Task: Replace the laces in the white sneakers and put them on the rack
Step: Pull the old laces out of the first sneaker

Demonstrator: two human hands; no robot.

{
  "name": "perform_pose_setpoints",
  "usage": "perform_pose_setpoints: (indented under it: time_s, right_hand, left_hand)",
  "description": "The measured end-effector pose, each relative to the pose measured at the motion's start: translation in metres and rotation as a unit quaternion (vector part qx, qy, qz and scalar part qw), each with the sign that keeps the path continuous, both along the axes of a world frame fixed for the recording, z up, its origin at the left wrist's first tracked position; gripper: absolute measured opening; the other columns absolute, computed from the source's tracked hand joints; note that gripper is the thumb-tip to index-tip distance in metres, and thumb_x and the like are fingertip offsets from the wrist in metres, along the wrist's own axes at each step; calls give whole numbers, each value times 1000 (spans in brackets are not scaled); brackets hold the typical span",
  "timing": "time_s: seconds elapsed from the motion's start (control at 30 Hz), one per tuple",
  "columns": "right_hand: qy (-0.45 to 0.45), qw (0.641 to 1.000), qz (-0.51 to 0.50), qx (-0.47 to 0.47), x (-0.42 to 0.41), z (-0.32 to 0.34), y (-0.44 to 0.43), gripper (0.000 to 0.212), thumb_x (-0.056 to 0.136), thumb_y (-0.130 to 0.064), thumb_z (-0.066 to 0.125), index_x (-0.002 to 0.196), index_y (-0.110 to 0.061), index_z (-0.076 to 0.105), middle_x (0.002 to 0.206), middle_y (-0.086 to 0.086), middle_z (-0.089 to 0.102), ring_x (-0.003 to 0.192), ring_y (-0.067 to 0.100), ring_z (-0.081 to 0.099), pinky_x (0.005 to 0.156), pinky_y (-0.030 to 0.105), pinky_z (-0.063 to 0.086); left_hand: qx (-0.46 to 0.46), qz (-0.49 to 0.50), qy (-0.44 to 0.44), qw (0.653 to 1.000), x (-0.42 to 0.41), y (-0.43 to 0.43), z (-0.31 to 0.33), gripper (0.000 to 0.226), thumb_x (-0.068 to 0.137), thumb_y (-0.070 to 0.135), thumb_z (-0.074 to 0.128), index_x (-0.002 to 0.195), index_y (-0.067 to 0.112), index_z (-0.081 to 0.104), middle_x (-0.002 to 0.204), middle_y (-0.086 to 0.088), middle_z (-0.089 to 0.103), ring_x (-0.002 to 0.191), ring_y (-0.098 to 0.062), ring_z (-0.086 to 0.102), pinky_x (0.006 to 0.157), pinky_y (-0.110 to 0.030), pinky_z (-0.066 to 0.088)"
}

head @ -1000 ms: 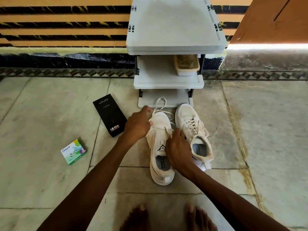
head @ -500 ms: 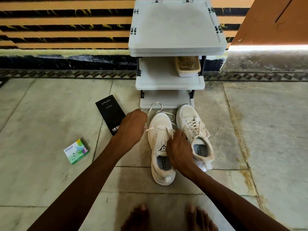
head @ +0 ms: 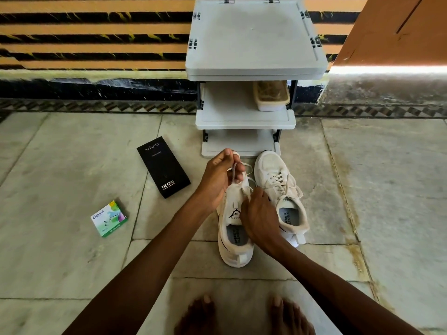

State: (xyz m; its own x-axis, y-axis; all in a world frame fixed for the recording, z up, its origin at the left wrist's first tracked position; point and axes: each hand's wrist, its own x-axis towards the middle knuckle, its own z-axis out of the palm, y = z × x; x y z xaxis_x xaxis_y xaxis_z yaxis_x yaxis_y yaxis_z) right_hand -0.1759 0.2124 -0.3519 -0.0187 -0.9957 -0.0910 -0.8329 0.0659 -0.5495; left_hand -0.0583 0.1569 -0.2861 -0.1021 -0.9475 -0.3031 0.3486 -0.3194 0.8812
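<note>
Lace [head: 232,174] pinched in left hand [head: 217,176], right hand [head: 260,215] gripping sneaker [head: 235,255] below

Floor [head: 72,153] is big pale stone slabs, kinda greenish-grey, with thin dark joints and a fair bit of scuffing. On the right there's a brownish stain [head: 343,170] running along one joint. Back wall [head: 96,32] has horizontal orange and black stripes with yellow flecks, then a chipped black band [head: 96,89] lower down, and a diamond-pattern border strip [head: 96,106] right where it meets the floor. Top right is a flat orange panel [head: 399,27], can't tell if it's a door, with a bright streak of light [head: 387,70] under its edge. Only furniture is a grey plastic rack [head: 254,39] with three tiers, standing against the wall.
</note>
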Motion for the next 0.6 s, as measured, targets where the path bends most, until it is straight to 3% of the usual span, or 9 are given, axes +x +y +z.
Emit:
perform_pose_setpoints:
  time_s: [0.07,0.1,0.17,0.23,0.33,0.43,0.5,0.53,0.6]
  right_hand:
    - [-3,1000,1,3,-1,0,0,23,99,-19,43,115,-3,45,106,15,60,89,28,60,67,31,45]
    - [1,1000,7,3,-1,1,1,23,99,-17,43,115,-1,46,107,16,59,90,30,59,69,31,45]
    - [26,999,36,1,0,5,2,24,98,-11,42,114,6,46,109,22,55,95,35,57,74,38,46]
    - [41,998,52,-2,1,8,3,24,96,-6,43,112,12,47,109,28,52,98,42,54,77,46,46]
    - [30,998,48,-3,0,8,4,27,98,-11,43,117,8,46,112,24,55,97,38,57,76,44,50]
    - [20,999,40,-1,-1,7,3,27,97,-13,43,119,3,46,111,21,56,94,34,58,73,39,51]
    - [22,999,40,3,0,9,3,25,96,-11,43,115,4,46,108,22,56,92,35,58,71,40,50]
    - [33,998,51,-1,0,8,4,25,95,-11,42,113,6,46,107,23,55,91,36,58,70,41,49]
    - [51,996,67,-3,2,8,6,26,94,-12,40,110,8,46,103,24,55,89,38,57,69,40,47]
  left_hand:
    - [-27,-8,-195,980,-1,-3,-13,29,103,28,47,83,14,64,62,10,59,54,-5,52,52,-15,40]
    - [-65,-19,-297,953,2,-5,-20,25,101,27,51,86,16,68,67,12,63,62,-4,56,57,-13,42]
    - [-113,-73,-457,879,8,-7,-34,18,97,23,57,99,14,72,95,4,72,91,-12,65,76,-17,46]
    - [-122,-147,-592,783,10,-5,-46,29,97,26,56,120,9,64,123,-9,63,111,-23,58,91,-28,44]
    - [-160,-203,-726,637,6,0,-53,43,100,36,48,132,6,50,134,-15,50,117,-27,50,95,-33,40]
    - [-179,-227,-788,543,3,-3,-48,40,102,34,46,132,8,49,136,-15,48,118,-26,47,94,-33,39]
    - [-186,-245,-794,524,5,-7,-40,34,102,31,46,127,10,55,130,-13,52,115,-25,49,90,-32,39]
    - [-183,-254,-785,535,7,-10,-34,33,102,31,46,123,10,59,126,-13,55,112,-25,51,87,-32,39]
    - [-143,-267,-731,612,11,-16,-20,33,101,32,47,114,8,66,118,-12,60,106,-25,55,82,-30,39]
